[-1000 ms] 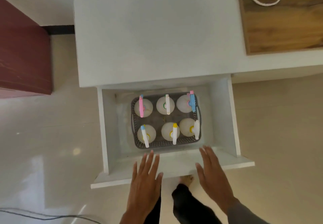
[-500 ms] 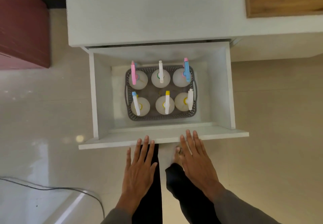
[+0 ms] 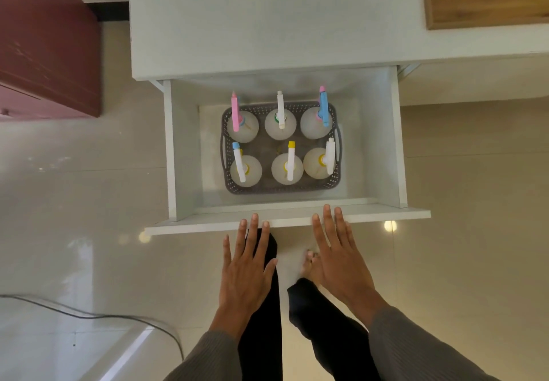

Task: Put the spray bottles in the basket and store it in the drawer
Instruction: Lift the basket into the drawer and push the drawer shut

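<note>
Your left hand (image 3: pixel 246 267) is flat, fingers spread, holding nothing, tips at the drawer (image 3: pixel 285 219) front, centre frame. Your right hand (image 3: pixel 338 257) matches it, empty and splayed. Looks like the closing step: push evenly to shut it under the counter (image 3: pixel 267 18). Inside sits the basket (image 3: pixel 335 183), six spray bottles (image 3: pixel 280 119) upright in two rows.
</note>
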Motion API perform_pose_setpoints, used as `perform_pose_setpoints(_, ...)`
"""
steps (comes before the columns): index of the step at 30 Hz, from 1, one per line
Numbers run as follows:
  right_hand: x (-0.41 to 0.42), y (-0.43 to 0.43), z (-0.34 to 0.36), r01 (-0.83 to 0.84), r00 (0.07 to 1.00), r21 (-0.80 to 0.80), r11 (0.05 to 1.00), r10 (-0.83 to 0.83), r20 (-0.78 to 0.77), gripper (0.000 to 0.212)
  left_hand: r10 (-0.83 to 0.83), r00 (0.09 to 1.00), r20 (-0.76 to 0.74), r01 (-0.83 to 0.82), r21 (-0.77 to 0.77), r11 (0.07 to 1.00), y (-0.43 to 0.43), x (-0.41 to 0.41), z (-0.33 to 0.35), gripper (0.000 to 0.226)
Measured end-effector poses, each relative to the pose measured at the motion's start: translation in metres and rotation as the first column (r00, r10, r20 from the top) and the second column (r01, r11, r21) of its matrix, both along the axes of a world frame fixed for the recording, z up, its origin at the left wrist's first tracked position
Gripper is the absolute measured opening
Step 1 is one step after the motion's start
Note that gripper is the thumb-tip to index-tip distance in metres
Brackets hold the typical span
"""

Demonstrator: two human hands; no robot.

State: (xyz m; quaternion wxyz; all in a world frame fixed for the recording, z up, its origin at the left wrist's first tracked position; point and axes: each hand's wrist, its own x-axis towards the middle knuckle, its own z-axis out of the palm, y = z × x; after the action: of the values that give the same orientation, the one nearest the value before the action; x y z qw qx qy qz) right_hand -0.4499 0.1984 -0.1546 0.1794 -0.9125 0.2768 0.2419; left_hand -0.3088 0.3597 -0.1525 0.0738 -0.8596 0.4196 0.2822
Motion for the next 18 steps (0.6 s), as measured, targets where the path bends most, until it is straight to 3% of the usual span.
perform_pose_setpoints(6, 0.023, -0.021, 0.000, -0.009, 1.000, -0.012, 1.000, 0.009, -0.004, 0.099, 0.023, 1.000, -0.010, -0.023, -0.017, 1.000, -0.020, 0.022, -0.005, 0.079)
perform_pose_setpoints(11, 0.046, -0.040, 0.001, 0.015, 1.000, -0.025, 1.000, -0.014, 0.021, 0.087, 0.048, 0.998, -0.029, -0.049, -0.051, 0.997, -0.041, 0.042, -0.006, 0.083)
perform_pose_setpoints(18, 0.080, -0.071, -0.003, 0.037, 0.999, -0.033, 0.999, -0.035, 0.038, 0.086, 0.054, 0.998, -0.043, -0.058, -0.088, 0.994, -0.074, 0.077, -0.004, 0.083)
